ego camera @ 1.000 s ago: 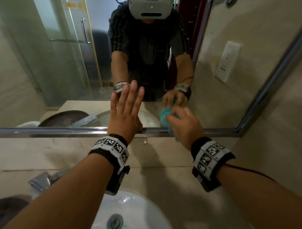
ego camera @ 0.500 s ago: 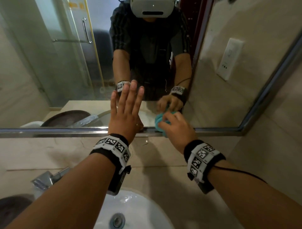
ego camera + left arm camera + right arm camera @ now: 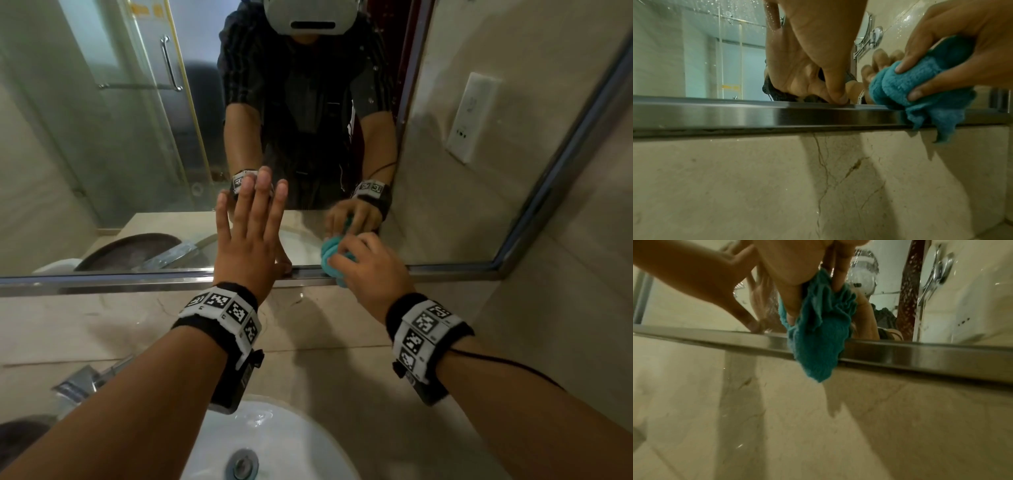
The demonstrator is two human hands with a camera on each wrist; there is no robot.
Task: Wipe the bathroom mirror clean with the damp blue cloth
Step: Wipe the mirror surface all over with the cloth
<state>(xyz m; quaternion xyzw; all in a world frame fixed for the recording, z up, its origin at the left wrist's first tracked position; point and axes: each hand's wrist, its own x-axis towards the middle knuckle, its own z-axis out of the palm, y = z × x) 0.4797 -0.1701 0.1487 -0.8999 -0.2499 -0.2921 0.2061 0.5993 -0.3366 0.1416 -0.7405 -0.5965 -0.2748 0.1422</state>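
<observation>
The blue cloth (image 3: 331,255) is bunched in my right hand (image 3: 363,267), which grips it and presses it against the mirror (image 3: 137,137) at its bottom edge. A corner of the cloth (image 3: 920,91) hangs over the steel frame (image 3: 715,113). My left hand (image 3: 250,236) lies flat on the glass with straight fingers, its thumb (image 3: 836,91) touching the frame just left of the cloth. In the right wrist view the cloth (image 3: 818,337) drapes over the frame (image 3: 920,353) beneath my fingers (image 3: 838,272).
Below the mirror is a beige marble wall (image 3: 102,325), then a white basin (image 3: 274,442) with a chrome tap (image 3: 82,380) at the left. A wall socket (image 3: 471,116) is reflected at the right. Water drops speckle the glass.
My right hand has slid the cloth leftward along the mirror's bottom edge, closer to the left hand. The left hand has stayed flat on the glass.
</observation>
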